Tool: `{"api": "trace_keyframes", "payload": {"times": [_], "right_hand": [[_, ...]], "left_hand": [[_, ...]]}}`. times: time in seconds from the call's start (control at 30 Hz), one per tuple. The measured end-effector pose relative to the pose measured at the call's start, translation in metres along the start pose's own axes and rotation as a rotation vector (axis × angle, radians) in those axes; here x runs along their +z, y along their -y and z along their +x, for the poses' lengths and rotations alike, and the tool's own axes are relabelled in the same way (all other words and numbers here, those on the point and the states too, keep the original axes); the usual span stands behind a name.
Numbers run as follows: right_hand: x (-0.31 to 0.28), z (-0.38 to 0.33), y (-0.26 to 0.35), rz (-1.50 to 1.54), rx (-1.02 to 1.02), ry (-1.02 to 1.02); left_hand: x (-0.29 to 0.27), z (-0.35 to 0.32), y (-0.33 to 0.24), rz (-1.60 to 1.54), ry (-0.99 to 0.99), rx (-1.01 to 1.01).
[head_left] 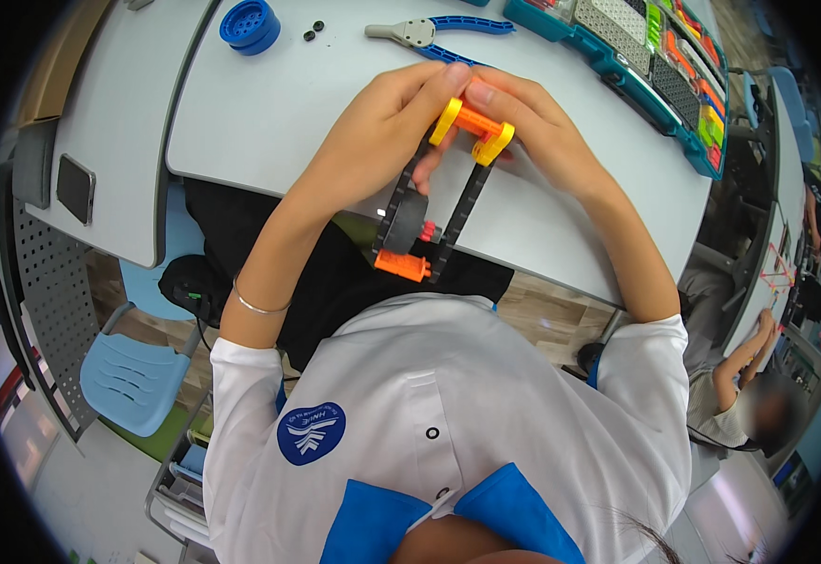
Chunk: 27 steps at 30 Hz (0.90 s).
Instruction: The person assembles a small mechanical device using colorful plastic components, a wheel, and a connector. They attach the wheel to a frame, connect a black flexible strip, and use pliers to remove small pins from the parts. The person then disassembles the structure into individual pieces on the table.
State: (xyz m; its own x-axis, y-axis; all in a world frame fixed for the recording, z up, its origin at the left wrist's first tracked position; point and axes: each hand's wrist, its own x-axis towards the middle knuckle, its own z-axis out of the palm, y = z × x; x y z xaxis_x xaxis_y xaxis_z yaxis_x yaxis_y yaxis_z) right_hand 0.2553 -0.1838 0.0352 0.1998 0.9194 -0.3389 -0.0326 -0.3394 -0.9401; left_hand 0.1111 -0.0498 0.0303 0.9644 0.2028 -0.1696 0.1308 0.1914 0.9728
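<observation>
Between my two hands is a toy building-brick frame with two long black beams, yellow corner pieces and orange crossbars. My left hand is closed on its far end, with a finger reaching down inside the frame. From the other side, my right hand pinches the same end, its fingertips meeting the left thumb near the orange crossbar. What lies under the fingertips is hidden. A dark grey wheel-like part with a red piece beside it sits within the frame, towards my body.
Beyond my hands lie blue-handled plastic pliers, a blue wheel hub and two small black pieces. A teal case of coloured parts stands far right. A phone rests on the left table; another person sits at right.
</observation>
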Motion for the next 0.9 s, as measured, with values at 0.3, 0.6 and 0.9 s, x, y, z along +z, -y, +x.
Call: {"api": "trace_keyframes", "payload": {"times": [0.3, 0.6, 0.9], "right_hand": [[-0.001, 0.009, -0.023, 0.352, -0.173, -0.021], [-0.005, 0.014, -0.019, 0.364, -0.039, -0.058], [0.005, 0.017, -0.023, 0.492, -0.098, -0.152]], "left_hand": [[-0.007, 0.019, 0.009, -0.084, 0.068, 0.067], [-0.006, 0.027, 0.012, -0.120, -0.012, -0.040], [-0.012, 0.031, 0.012, -0.100, 0.017, -0.005]]}}
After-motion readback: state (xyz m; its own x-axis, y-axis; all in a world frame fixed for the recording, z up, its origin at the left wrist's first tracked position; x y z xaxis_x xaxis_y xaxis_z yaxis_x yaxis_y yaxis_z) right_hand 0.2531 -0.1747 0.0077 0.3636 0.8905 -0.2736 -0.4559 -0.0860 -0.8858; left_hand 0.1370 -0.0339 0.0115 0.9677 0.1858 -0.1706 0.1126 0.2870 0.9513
